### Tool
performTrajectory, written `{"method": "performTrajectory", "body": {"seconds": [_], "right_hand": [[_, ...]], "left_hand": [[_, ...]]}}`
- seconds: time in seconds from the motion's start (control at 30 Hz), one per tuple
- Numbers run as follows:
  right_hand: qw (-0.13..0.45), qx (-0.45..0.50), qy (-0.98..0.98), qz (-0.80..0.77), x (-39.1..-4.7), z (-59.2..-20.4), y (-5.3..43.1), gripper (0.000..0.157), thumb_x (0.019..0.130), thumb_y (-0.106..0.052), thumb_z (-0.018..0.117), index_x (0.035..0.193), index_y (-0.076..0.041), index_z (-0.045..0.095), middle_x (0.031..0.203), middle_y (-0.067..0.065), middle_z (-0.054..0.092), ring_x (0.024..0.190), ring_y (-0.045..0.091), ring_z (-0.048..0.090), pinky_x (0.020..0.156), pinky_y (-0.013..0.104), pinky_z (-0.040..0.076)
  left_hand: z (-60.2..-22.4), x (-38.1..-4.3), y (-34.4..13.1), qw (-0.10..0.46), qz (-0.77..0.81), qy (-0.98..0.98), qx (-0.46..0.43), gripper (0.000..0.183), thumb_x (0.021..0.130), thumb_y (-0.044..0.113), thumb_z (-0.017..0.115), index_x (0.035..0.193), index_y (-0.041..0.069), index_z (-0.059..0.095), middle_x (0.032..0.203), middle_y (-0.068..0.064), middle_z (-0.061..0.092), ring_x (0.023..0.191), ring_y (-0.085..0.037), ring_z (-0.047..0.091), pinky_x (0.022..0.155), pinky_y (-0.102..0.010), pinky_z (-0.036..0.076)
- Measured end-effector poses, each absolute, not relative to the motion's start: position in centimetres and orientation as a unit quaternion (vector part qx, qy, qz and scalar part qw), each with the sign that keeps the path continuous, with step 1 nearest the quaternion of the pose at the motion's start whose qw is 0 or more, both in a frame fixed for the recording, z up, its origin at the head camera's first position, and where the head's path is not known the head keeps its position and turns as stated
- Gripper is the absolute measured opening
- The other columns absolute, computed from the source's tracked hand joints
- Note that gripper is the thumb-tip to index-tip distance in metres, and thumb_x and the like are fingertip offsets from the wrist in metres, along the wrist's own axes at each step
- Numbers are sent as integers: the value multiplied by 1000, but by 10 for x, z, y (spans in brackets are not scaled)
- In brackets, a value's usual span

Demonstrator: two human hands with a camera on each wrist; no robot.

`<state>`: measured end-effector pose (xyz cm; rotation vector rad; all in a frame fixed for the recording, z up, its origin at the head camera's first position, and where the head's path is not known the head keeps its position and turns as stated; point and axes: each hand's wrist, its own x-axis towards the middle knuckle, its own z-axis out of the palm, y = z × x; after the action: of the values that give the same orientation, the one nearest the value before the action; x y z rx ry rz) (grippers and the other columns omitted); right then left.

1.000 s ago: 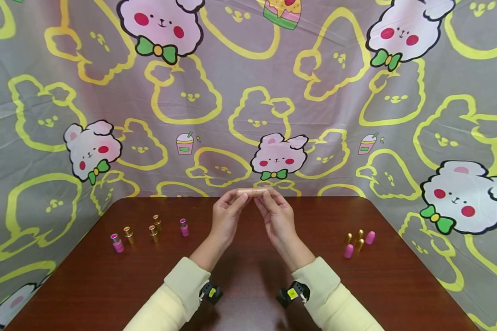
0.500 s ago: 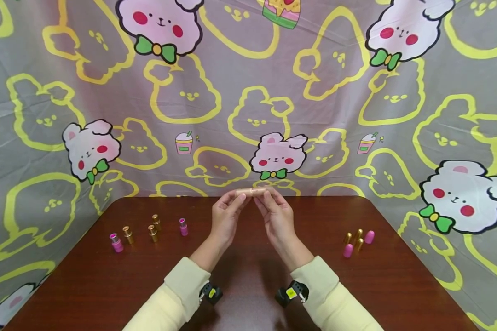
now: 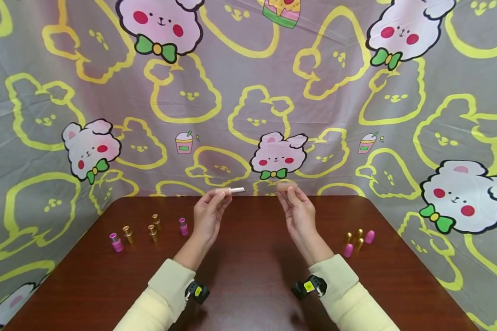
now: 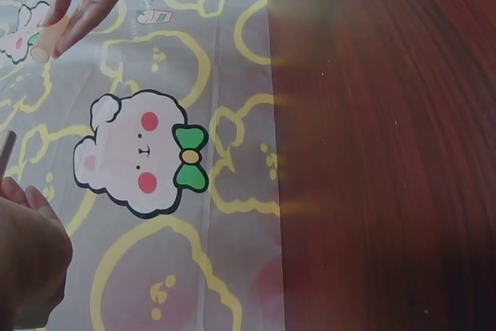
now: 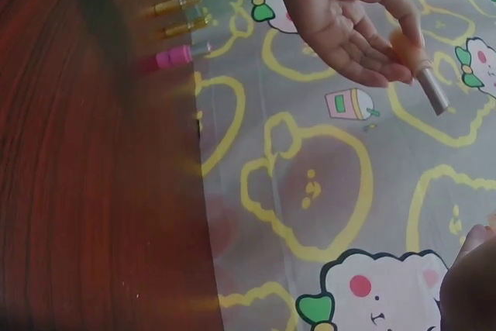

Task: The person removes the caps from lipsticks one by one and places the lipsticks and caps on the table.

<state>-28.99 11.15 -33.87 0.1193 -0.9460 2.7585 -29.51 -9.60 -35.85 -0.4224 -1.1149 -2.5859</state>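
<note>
My left hand [image 3: 209, 211] pinches a beige lip-product tube [image 3: 222, 190], and a slim silver inner part [image 3: 238, 190] points from it to the right. In the right wrist view that silver part [image 5: 434, 91] juts past the left fingertips. Across a gap, my right hand [image 3: 300, 211] pinches the matching beige cap [image 3: 286, 186], held level above the far edge of the table. The left wrist view shows the cap [image 4: 50, 40] between the right thumb and fingers. Both pieces are apart and off the table.
On the left of the brown table [image 3: 248, 266] stand several uncapped tubes, gold [image 3: 153, 233] and pink [image 3: 184, 227]. Several caps, gold [image 3: 348, 238] and pink [image 3: 348, 250], stand on the right. A patterned cloth [image 3: 257, 69] hangs behind.
The beige tube was whole one second ago, and a seam showed half a second ago. Now its cap is off, and my hands have moved apart, left and right.
</note>
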Motion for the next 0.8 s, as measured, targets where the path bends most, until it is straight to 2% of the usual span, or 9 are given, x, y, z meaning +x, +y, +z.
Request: {"method": "performTrajectory", "body": {"seconds": [0.33,0.53,0.67,0.8], "right_hand": [[117,35,-350,929,-289,-345,123,19,94,-1,59,92,-7,76,99,6,70,93,19,68,93,36,49],[106,22,-378,919,-288,-349,131,19,93,-3,61,89,-10,77,96,5,72,92,17,69,96,38,45],[98,13,-400,911,-288,-351,137,18,93,-5,62,88,-13,78,94,3,72,92,17,69,98,40,43],[100,10,-426,899,-288,-354,141,19,93,-3,61,89,-13,77,93,2,70,90,16,68,95,37,47]], "left_hand": [[-362,-292,-104,142,-905,-382,-121,8,87,-8,62,86,0,61,87,-10,71,79,-18,69,82,-34,55],[-362,-293,-106,144,-907,-376,-121,19,89,-11,54,93,4,66,85,-9,70,76,-16,69,80,-32,56],[-362,-294,-107,138,-908,-378,-117,24,90,-12,54,98,5,69,85,-8,71,77,-16,69,80,-31,56],[-363,-295,-108,134,-905,-390,-110,22,91,-12,55,103,-1,69,86,-8,72,78,-16,70,81,-32,56]]}}
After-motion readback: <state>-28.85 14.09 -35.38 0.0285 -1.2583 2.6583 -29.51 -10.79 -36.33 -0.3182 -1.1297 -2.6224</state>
